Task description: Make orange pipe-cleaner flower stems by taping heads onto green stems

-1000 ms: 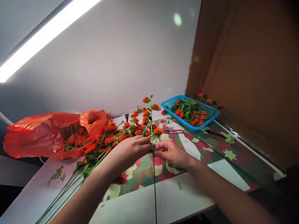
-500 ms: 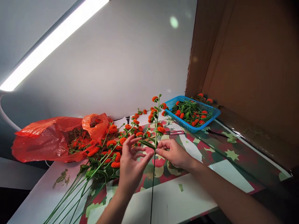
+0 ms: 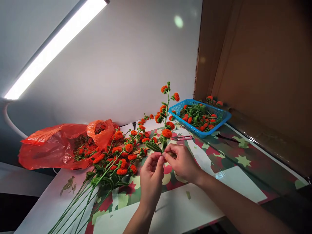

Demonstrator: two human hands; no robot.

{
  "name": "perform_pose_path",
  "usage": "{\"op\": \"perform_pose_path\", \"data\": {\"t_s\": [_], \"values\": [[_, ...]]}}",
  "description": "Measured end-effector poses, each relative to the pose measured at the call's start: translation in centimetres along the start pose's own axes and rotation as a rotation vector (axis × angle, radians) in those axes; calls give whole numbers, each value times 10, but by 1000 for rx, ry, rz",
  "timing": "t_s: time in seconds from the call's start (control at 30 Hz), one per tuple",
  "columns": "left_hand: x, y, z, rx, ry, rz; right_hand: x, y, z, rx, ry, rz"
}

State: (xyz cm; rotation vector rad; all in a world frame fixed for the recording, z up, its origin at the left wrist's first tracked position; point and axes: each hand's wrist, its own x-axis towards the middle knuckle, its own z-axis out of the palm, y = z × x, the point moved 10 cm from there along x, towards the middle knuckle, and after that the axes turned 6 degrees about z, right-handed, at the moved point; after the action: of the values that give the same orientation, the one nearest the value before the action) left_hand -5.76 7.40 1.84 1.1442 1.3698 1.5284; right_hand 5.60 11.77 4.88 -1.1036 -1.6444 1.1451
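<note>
I hold an upright flower stem (image 3: 166, 115) with small orange pompom blooms and green leaves over the table. My right hand (image 3: 181, 161) pinches the stem just under its lowest leaf. My left hand (image 3: 151, 177) meets it from below, thumb and fingers closed on the same spot. The stem's lower part is hidden behind my hands. To the left, a pile of finished orange-flower stems (image 3: 117, 156) lies on the table, long green stalks pointing toward me.
A red plastic bag (image 3: 56, 146) holding more flowers lies at the left. A blue basket (image 3: 224, 117) of orange blooms stands at the back right beside a brown cardboard wall (image 3: 255, 65). Pink snips (image 3: 181, 137) lie on the star-patterned table cover (image 3: 234, 159).
The stem has risen higher above the table. My left hand, spread open half a second ago, has closed onto the stem next to my right hand.
</note>
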Motion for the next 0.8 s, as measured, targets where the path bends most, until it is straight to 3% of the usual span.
{"op": "perform_pose_path", "data": {"t_s": [0.1,0.17,0.27,0.4,0.57,0.67,0.8], "values": [[0,12,-1,116,15,131,-1,-4,-1,37,3,-6],[0,13,-2,69,28,132,-1,-6,-2,127,16,-8],[2,6,0,-122,30,47,2,4,1,353,-15,61],[4,-8,12,-377,-76,-124,7,22,21,626,-227,203],[0,-24,25,-495,-210,-278,6,26,35,658,-426,231],[-1,-28,23,-440,-173,-247,8,25,30,643,-394,226],[-4,-23,11,-291,-21,-134,12,22,17,632,-257,195]]}}
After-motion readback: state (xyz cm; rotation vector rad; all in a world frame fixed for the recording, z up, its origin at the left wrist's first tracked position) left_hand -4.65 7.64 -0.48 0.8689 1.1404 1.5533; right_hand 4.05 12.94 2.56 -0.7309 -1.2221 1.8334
